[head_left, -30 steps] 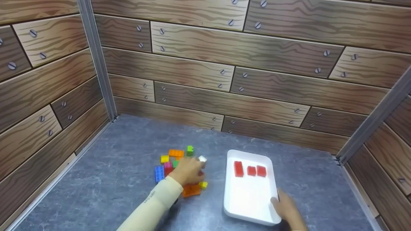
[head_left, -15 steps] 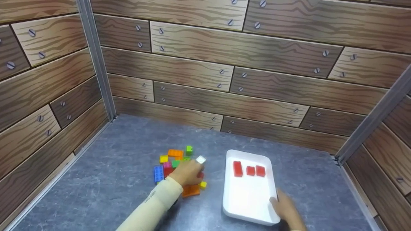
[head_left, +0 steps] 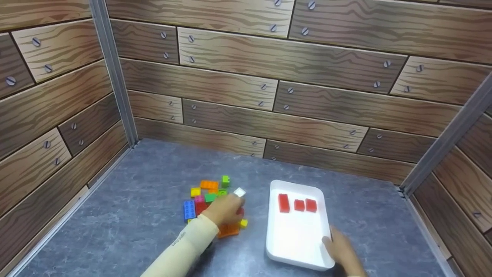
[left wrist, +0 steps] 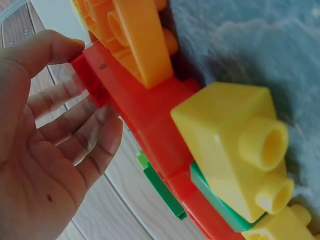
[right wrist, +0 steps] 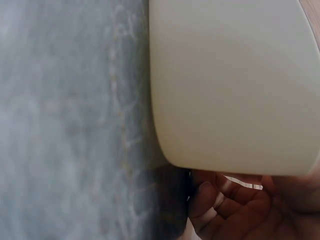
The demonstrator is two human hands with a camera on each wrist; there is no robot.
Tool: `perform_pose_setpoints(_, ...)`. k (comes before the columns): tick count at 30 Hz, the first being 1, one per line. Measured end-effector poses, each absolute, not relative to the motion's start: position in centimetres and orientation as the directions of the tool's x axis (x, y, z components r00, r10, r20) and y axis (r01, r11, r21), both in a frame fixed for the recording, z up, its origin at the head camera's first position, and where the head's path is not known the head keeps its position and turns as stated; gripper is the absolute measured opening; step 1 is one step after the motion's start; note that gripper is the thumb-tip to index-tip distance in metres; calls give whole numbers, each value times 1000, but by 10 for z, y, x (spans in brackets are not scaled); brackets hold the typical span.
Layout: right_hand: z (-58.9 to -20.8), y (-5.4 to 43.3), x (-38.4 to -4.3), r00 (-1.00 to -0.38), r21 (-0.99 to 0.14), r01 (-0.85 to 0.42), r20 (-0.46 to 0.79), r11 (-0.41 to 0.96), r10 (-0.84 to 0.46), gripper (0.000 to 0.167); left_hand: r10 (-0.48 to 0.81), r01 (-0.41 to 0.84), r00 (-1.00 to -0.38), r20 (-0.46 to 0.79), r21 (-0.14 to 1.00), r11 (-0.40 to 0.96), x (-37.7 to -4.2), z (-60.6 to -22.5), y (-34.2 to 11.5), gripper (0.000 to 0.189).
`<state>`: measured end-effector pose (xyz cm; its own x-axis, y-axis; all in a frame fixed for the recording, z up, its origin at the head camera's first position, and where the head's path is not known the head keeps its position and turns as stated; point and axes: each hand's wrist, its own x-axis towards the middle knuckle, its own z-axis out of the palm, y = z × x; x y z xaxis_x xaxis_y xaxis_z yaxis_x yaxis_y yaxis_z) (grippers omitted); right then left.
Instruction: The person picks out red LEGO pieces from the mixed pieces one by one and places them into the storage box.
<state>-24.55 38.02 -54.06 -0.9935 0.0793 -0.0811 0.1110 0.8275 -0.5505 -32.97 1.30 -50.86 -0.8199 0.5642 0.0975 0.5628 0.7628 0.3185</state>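
Note:
Over a pile of loose toy building bricks, my left hand (head_left: 224,209) reaches in from the front. In the left wrist view, its thumb and fingers pinch a small red brick (left wrist: 89,76) at the end of other red bricks (left wrist: 155,127). An orange brick (left wrist: 145,45) and a yellow brick (left wrist: 230,145) lie close to it. My right hand (head_left: 340,248) grips the near right edge of a white tray (head_left: 294,242), thumb over the rim. Inside the tray, toward its far end, lie a longer red brick (head_left: 283,203) and two small ones (head_left: 299,205).
Around the left hand lie a blue brick (head_left: 189,209), a white brick (head_left: 239,192), a bright green brick (head_left: 225,181) and several orange and yellow ones. Wood-patterned walls (head_left: 230,69) enclose the grey tabletop (head_left: 153,184) at the back and sides.
My left hand has moved slightly down within the pile, uncovering more of the green and white bricks. The right hand and tray have stayed put.

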Motion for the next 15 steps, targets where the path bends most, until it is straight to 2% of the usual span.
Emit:
perform_pose_setpoints(4, -541, 381, -244, -994, -558, 103, -75, 823, 74, 54, 554, 557, -826, 107, 310, 770, -329, -506, 15, 14)
perform_pose_setpoints(10, -541, 381, -243, -990, -571, 139, -102, 809, 98, 54, 563, 585, -811, 162, 261, 768, -330, -503, 20, 32)
perform_pose_setpoints(15, -541, 381, -242, -995, -576, 103, -70, 811, 76, 53, 535, 566, -824, 185, 274, 777, -329, -498, 24, 44)
